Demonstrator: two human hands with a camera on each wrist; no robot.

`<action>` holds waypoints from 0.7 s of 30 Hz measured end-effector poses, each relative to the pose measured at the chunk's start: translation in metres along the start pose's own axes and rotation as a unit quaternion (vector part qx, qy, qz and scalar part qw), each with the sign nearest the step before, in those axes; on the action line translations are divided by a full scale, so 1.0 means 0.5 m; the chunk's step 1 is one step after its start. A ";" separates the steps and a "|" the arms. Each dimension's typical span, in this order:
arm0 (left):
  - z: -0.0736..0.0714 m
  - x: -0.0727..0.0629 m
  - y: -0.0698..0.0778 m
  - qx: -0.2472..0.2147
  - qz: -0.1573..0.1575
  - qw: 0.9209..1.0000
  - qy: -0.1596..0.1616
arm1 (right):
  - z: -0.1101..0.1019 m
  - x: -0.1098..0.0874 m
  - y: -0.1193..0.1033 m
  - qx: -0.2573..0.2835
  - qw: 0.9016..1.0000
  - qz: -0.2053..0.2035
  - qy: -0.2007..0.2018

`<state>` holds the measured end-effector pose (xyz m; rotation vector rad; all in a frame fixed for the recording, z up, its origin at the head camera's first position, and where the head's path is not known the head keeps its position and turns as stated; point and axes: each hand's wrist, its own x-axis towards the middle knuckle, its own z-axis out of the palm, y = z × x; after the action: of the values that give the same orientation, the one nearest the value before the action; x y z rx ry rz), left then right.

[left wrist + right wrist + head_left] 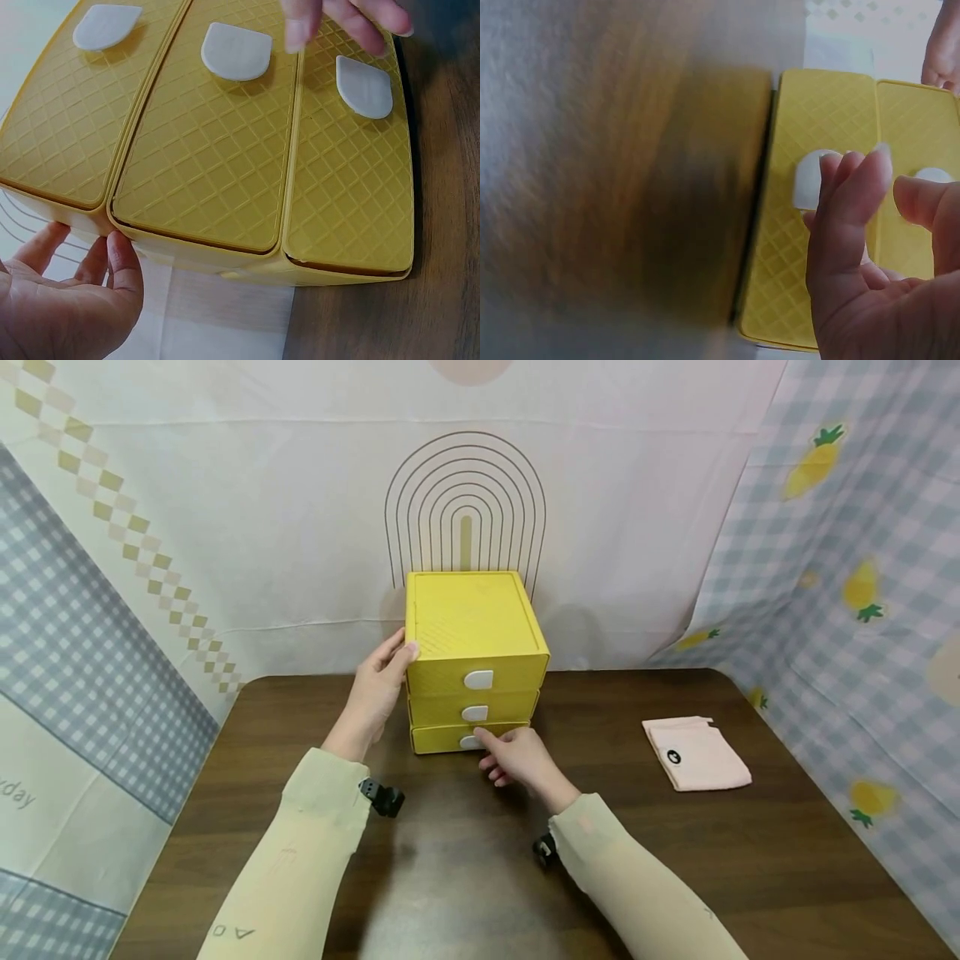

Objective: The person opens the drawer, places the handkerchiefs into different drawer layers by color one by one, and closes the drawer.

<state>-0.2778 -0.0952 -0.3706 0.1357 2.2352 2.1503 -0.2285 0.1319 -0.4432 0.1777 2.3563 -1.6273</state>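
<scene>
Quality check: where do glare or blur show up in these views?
Head: pale glare on the table near bottom centre, yellow drawer unit reasonably clear; left wrist: drawer fronts' diamond texture reads clearly; right wrist: tabletop heavily blurred at left.

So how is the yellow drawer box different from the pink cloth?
The yellow drawer box stands up tall, with three drawers stacked, while the pink cloth lies flat and folded. The box has white handles on its front; the cloth has a round black mark instead. The person's left hand touches the box, but no hand touches the cloth. Both rest on the same brown table.
</scene>
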 end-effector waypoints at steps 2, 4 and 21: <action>0.000 0.000 -0.002 0.002 0.001 1.000 0.001 | 0.004 0.004 0.009 0.020 1.000 0.008 -0.010; 0.000 0.000 -0.001 0.001 0.002 1.000 0.001 | 0.008 0.008 0.016 0.036 0.999 0.012 -0.016; -0.002 0.000 0.004 -0.003 -0.006 1.000 -0.003 | 0.036 0.028 0.039 0.123 0.991 0.033 -0.034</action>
<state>-0.2778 -0.0960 -0.3688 0.1276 2.2187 2.1476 -0.2340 0.1214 -0.4708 0.2430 2.0738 -1.8561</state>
